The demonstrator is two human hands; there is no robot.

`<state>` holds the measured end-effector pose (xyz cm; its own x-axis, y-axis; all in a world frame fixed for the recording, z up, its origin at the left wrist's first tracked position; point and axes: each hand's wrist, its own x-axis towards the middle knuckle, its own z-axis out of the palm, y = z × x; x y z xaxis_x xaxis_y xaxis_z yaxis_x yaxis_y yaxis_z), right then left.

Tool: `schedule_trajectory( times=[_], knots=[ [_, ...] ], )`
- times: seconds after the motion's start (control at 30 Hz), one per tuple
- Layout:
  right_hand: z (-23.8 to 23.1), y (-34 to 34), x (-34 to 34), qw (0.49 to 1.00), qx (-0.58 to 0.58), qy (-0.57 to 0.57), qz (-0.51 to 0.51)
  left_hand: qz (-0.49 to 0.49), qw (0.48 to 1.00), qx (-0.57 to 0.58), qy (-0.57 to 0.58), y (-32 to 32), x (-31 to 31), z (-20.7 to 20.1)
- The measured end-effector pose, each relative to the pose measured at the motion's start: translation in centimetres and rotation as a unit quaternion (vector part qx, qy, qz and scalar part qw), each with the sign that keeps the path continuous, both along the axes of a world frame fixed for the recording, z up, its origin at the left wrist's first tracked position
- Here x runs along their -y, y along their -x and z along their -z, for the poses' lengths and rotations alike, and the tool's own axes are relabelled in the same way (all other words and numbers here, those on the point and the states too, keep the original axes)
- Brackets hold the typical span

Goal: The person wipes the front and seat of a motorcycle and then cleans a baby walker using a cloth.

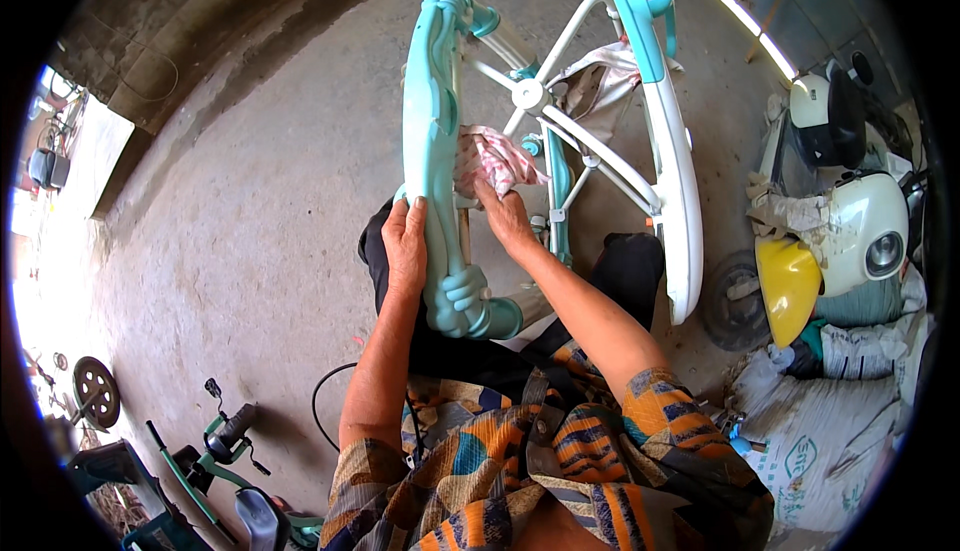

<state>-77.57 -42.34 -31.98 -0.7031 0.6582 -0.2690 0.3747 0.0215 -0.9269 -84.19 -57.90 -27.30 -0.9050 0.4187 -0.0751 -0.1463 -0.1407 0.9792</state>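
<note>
In front of my knees a folding frame stands on the floor, with a teal moulded plastic side (430,141), a white and teal side (668,171) and white metal tubes (605,156) meeting at a round hub. My left hand (404,251) is wrapped round the edge of the teal side, its thumb on the near face. Inside the frame, my right hand (508,219) grips a pink and white patterned cloth (492,156) against the inner face of that side. The tips of the right fingers are partly hidden by the cloth.
A pale cloth (605,76) hangs on the far tubes. To the right are a scooter with a white front (868,231), a yellow panel (786,286) and stuffed white sacks (815,441). A small green bicycle (215,461) stands at lower left on the concrete floor (250,241).
</note>
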Motion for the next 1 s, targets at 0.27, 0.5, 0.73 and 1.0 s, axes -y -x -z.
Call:
schedule_trajectory(
  times=[0.27,0.5,0.73,1.0],
  knots=[
    [-8.0,-2.4,-3.0,0.993,-0.047,-0.107,0.019,0.0,1.0,-0.01,0.025,-0.1,0.2,-0.8],
    [-9.6,-0.3,-7.1,0.961,-0.172,0.203,0.071,0.005,0.998,-0.029,0.059,0.1,0.4,-0.4],
    [-9.7,1.3,-7.8,0.908,-0.209,0.352,0.096,-0.018,0.997,-0.02,0.066,0.0,0.0,-0.4],
    [-10.7,0.1,-7.6,0.956,-0.183,0.216,0.078,-0.01,0.999,-0.011,0.036,0.2,0.0,0.6]
  ],
)
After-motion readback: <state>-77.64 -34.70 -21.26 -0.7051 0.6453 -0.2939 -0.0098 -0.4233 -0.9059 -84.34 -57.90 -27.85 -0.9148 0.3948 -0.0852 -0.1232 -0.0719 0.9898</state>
